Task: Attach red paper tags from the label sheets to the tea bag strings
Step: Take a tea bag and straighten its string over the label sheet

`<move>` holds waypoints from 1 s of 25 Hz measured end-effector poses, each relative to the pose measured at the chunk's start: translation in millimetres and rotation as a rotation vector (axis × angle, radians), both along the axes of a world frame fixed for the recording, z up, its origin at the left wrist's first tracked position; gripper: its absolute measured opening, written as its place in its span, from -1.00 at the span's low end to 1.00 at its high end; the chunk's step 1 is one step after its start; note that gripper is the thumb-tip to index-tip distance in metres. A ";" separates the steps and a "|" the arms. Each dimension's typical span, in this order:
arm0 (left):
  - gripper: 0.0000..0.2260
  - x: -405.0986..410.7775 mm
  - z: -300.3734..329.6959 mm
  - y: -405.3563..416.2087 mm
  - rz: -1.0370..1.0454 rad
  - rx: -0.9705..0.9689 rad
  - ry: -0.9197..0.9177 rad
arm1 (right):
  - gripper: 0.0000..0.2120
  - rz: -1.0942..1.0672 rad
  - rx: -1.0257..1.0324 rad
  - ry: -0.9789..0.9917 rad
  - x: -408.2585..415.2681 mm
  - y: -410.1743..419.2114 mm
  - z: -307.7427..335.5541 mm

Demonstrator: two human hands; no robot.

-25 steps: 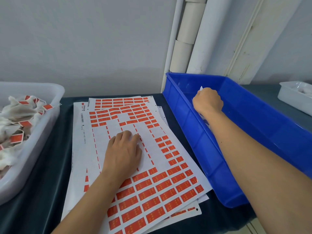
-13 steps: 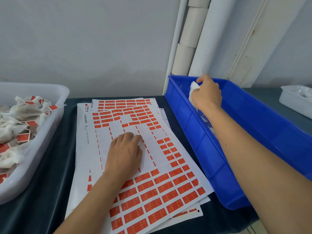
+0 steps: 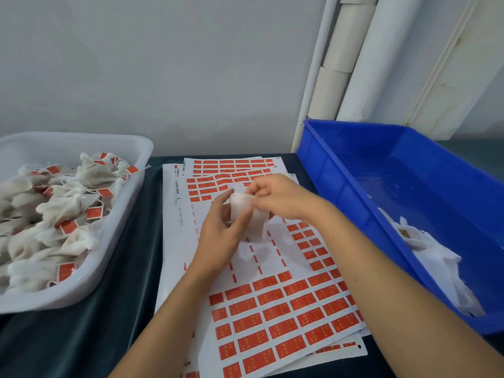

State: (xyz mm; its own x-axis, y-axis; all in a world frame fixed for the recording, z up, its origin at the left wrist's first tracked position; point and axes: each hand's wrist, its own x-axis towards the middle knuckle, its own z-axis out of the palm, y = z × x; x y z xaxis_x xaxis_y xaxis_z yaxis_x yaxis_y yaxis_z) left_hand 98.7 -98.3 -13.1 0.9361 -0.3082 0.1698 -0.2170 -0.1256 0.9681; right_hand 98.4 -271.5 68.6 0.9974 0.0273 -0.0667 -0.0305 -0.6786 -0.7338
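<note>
Your two hands meet above the middle of the label sheets (image 3: 272, 309), and both hold one white tea bag (image 3: 246, 214) between them. Your left hand (image 3: 221, 230) comes from below, its thumb and fingers curled round the bag's left side. Your right hand (image 3: 281, 197) reaches in from the right and pinches the bag's upper edge with its fingertips; the picture is blurred there, so you cannot tell whether the string is in that pinch. The bag hangs clear of the paper, over the part of the top sheet where the tags have already been peeled off and only thin red slivers are left.

The sheets lie in a loose fanned stack on the dark table cover (image 3: 81, 336). Rows of red paper tags (image 3: 281, 317) fill the near half of the top sheet, and more rows show at the far edge of the stack.

To your left stands a white plastic tray (image 3: 128, 208), heaped with tea bags that already bear red tags (image 3: 94, 212). To your right, just beside the sheets, stands a blue plastic crate (image 3: 351, 214); a few untagged white tea bags (image 3: 441, 266) lie in its near end. Your right forearm crosses the sheets' right edge next to the crate wall. White pipes (image 3: 362, 55) run up the wall behind the crate.
</note>
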 end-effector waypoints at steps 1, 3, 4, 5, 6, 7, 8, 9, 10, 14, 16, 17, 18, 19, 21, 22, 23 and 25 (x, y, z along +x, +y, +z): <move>-0.47 2.4 -1.8 2.2 0.008 0.007 0.001 | -0.83 -0.005 0.026 -0.014 0.7 8.5 -11.9; -0.64 8.5 -6.4 3.8 0.059 0.022 0.008 | -0.83 -0.118 0.148 -0.108 2.4 19.7 -32.2; -0.74 11.6 -8.0 4.1 0.094 0.017 0.026 | -0.83 -0.200 0.218 -0.171 2.6 22.6 -40.7; -0.82 14.0 -9.1 4.7 0.129 -0.002 0.056 | -0.84 -0.277 0.268 -0.229 1.3 24.3 -48.8; -0.87 15.8 -9.7 5.1 0.156 -0.028 0.092 | -0.85 -0.337 0.300 -0.271 -0.9 25.0 -57.6; -0.91 16.7 -10.1 5.4 0.174 -0.047 0.119 | -0.86 -0.379 0.336 -0.300 -4.0 25.0 -66.8; -0.93 17.4 -10.8 5.1 0.186 -0.055 0.128 | -0.89 -0.406 0.381 -0.318 -7.2 24.8 -75.5; -0.95 17.7 -11.7 4.4 0.191 -0.056 0.127 | -0.92 -0.425 0.421 -0.330 -10.7 24.6 -82.4; -0.95 17.8 -13.1 3.5 0.193 -0.055 0.124 | -0.94 -0.440 0.442 -0.345 -14.0 23.8 -87.1; -0.89 17.8 -12.3 1.0 0.199 -0.070 0.121 | -0.96 -0.490 0.492 -0.386 -19.1 20.1 -92.8; -0.85 16.9 -9.1 0.6 0.208 -0.061 0.094 | -0.94 -0.524 0.526 -0.395 -19.5 18.2 -93.9; -0.84 16.5 -7.6 0.2 0.221 -0.063 0.089 | -0.95 -0.535 0.533 -0.400 -19.8 17.9 -94.0; -0.84 16.5 -7.0 -0.1 0.238 -0.062 0.087 | -0.96 -0.537 0.525 -0.408 -19.8 18.4 -94.2; -0.84 16.4 -7.1 -0.7 0.256 -0.053 0.083 | -0.97 -0.540 0.494 -0.425 -20.1 19.8 -93.9; -0.83 15.4 -8.0 -1.6 0.289 -0.025 0.065 | -0.92 -0.547 0.364 -0.501 -21.8 25.7 -91.2; -0.83 14.5 -7.6 -1.9 0.301 -0.019 0.056 | -0.87 -0.531 0.272 -0.567 -23.0 29.2 -90.4; -0.84 13.4 -6.7 -1.9 0.301 -0.028 0.049 | -0.82 -0.478 0.175 -0.633 -24.3 32.5 -90.7; -0.83 10.6 -4.2 -2.4 0.245 -0.085 0.036 | -0.70 -0.290 0.026 -0.681 -25.7 38.8 -94.4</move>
